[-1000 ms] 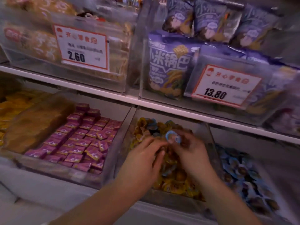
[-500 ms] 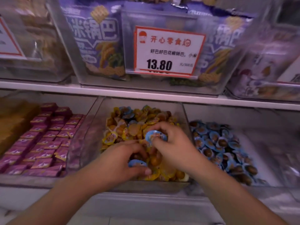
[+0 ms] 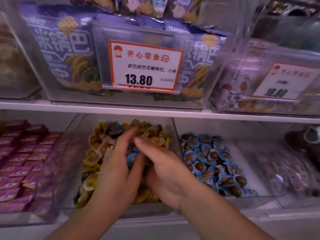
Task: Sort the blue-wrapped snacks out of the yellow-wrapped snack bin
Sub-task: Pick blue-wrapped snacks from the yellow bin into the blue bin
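— Fingers first: what are yours doing?

— Your left hand [image 3: 115, 168] lies spread in the clear plastic bin of yellow-wrapped snacks [image 3: 156, 134], fingers nearly straight and reaching toward the back. Your right hand [image 3: 166, 172] is cupped over the middle of the heap, fingers bent. A blue-wrapped snack [image 3: 132, 157] shows in the gap where the two hands meet, but whether either one has hold of it I cannot tell.

— How will it handle?

— Judging by looks, it is a small light cup with a thin blue film lid: stiff at the rim, slick on top, and likely to slide among its neighbours. Pinch it by the flat rim edge rather than squeezing the dome.

— How many are left to pull?

— One between your hands and about two or three more blue-wrapped snacks at the back of the heap [image 3: 112, 126]; any buried under your palms are hidden. The yellow ones are too many and too blurred to count.

— Where do they go?

— Probably the neighbouring clear bin of blue-wrapped snacks [image 3: 206, 158], just beside on your right, holding dozens
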### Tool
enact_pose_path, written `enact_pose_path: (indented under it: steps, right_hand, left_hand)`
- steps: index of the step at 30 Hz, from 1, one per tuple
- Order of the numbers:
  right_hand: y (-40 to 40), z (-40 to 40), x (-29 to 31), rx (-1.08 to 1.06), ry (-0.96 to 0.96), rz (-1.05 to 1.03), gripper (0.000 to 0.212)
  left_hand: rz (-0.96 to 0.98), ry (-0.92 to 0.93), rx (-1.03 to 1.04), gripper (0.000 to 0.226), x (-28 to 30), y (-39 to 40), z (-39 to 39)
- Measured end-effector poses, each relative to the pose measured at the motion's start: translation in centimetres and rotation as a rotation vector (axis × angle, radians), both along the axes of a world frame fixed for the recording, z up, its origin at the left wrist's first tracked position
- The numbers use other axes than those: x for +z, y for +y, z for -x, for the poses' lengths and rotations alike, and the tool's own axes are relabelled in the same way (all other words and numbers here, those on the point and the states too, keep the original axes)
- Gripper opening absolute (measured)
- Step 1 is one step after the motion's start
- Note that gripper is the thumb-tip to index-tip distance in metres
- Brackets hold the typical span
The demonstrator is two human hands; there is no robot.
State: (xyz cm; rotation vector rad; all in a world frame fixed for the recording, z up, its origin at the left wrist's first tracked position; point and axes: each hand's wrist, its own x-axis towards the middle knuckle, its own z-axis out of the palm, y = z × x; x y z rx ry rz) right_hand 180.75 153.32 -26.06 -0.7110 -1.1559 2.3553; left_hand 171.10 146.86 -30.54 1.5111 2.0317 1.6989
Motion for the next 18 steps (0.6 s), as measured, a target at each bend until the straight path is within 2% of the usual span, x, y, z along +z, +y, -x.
enact_pose_path:
  steps: [3,6,8,10,11,13,15,16,18]
  right_hand:
    - [1.1,-0.9,0.5,-0.093,-0.029,-0.064,0.030]
    - [2.8,-2.4,1.1,-0.169,0.024,-0.141,0.027]
    - [4.8,-3.7,1.3,-0.234,0.039,-0.243,0.022]
    - [7.7,-5.2,0.7,-0.316,-0.026,-0.350,0.010]
    - [9.3,-5.7,0.4,-0.380,-0.128,-0.436,0.008]
    - [12.4,-6.5,-0.7,-0.450,-0.463,-0.662,0.008]
    - [14.8,-7.2,-2.0,-0.261,-0.907,-0.887,0.046]
    - [15.8,-7.5,-2.7,-0.148,-1.089,-0.978,0.058]
    - [16.3,-7.7,-3.5,-0.086,-1.244,-1.163,0.052]
  left_hand:
    - [0.027,0.077,-0.071,0.062,0.3,0.6,-1.2]
    - [0.026,0.152,-0.136,0.068,0.5,0.7,-1.9]
    - [0.030,0.160,-0.164,0.062,0.4,0.9,-1.6]
    - [0.083,0.199,-0.126,0.048,0.4,1.3,-0.7]
    - [0.136,0.249,-0.089,0.043,0.4,1.5,-0.1]
    - [0.294,0.406,-0.031,0.046,-0.1,1.7,1.3]
    - [0.473,0.540,-0.020,0.056,-0.8,1.7,2.6]
    - [0.542,0.575,-0.035,0.060,-1.1,1.5,3.2]
    - [0.617,0.605,-0.093,0.066,-1.3,0.9,4.1]
